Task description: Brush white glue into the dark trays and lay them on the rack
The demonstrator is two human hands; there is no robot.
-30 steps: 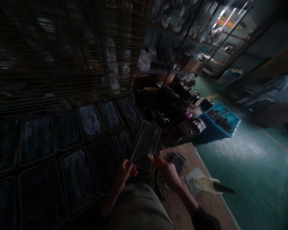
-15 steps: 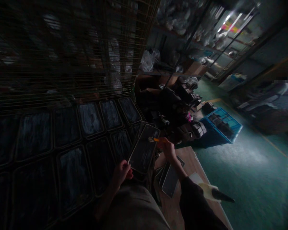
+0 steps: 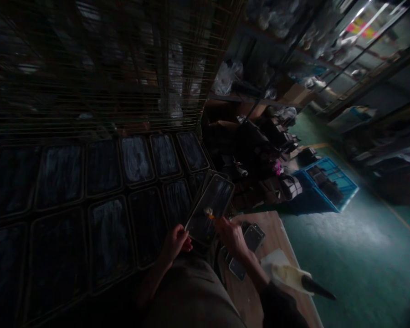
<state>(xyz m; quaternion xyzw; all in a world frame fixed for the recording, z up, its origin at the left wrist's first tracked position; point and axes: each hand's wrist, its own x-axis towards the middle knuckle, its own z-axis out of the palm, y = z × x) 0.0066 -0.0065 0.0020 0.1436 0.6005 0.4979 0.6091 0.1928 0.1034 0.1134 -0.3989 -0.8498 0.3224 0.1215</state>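
Note:
My left hand (image 3: 176, 243) is closed on the lower left corner of a dark rectangular panel (image 3: 220, 193) with a pale rim, held tilted. Whitish streaks mark the panel's upper part. In my right hand (image 3: 231, 236) is a small brush (image 3: 209, 212) with an orange handle, its pale bristles on the panel's face around the middle. Another similar panel (image 3: 207, 175) shows partly behind the held one. To the left lie rows of dark panels (image 3: 111, 241), several smeared with whitish streaks. More small panels (image 3: 254, 237) rest beneath my right forearm.
A wooden board (image 3: 259, 303) carries the small panels and a pale bottle (image 3: 290, 277) with a dark pointed tip. A blue crate (image 3: 328, 182) stands on the green floor (image 3: 358, 246). Wire mesh (image 3: 123, 91) rises behind the panels; shelves with plastic bags (image 3: 225, 77) stand beyond.
My right hand has moved the brush down and left across the panel, from near its right edge to its middle. Fresh whitish streaks show higher up. The view has shifted slightly.

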